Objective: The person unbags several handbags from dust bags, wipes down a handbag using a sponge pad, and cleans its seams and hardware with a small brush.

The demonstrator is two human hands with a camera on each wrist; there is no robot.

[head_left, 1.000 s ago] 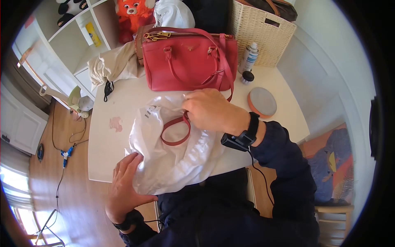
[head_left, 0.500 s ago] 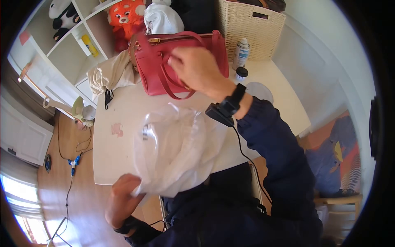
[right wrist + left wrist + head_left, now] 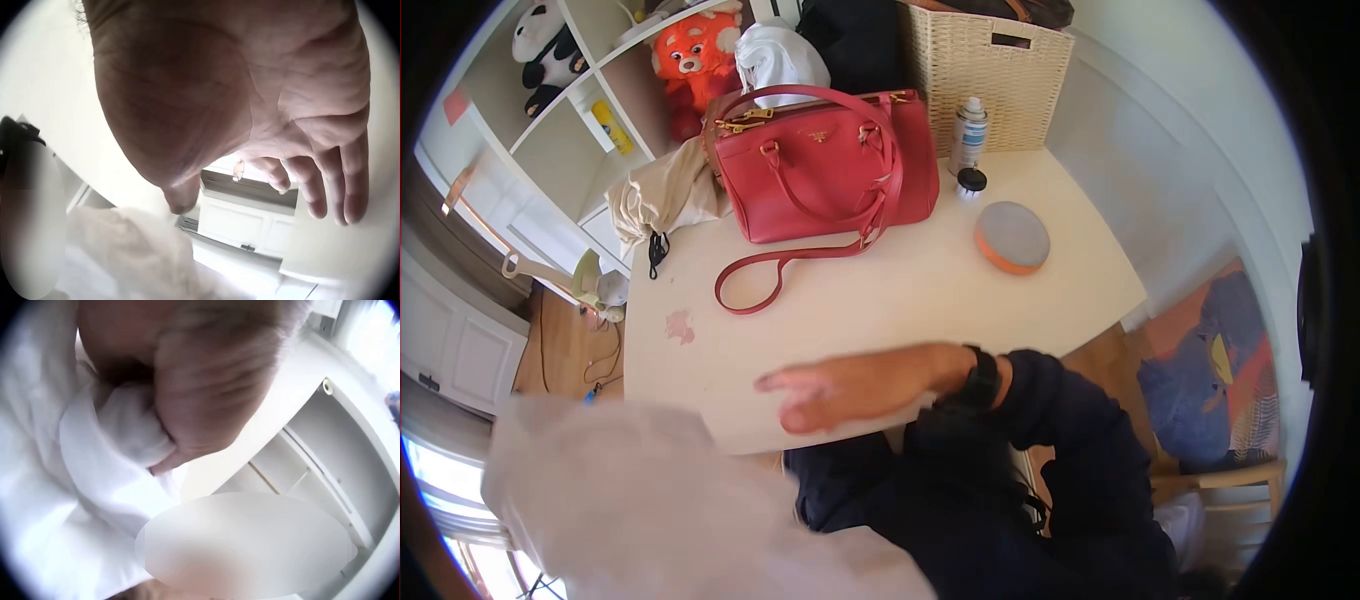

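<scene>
A pale cloth bag (image 3: pixel 640 500), blurred, fills the lower left of the head view and covers the left hand there. In the left wrist view the left hand (image 3: pixel 194 375) grips bunched white fabric (image 3: pixel 81 462). The right hand (image 3: pixel 865 388) is held over the front of the table with its fingers extended and nothing in them; the right wrist view shows the right palm (image 3: pixel 250 94) bare. The red handbag (image 3: pixel 820 165) stands upright at the back of the table, its strap (image 3: pixel 750 308) looped on the tabletop in front.
On the table (image 3: pixel 880 310) are a round orange-and-grey tin (image 3: pixel 1012 238), a spray can (image 3: pixel 968 140), a small black-topped brush (image 3: pixel 971 182) and a beige cloth pouch (image 3: pixel 665 195). A woven basket (image 3: pixel 990 85) stands behind. Shelves with plush toys are at the back left.
The cloth bag has moved off the table toward the lower left. The right hand has let go of the red strap and come back toward the body. The strap now lies on the table.
</scene>
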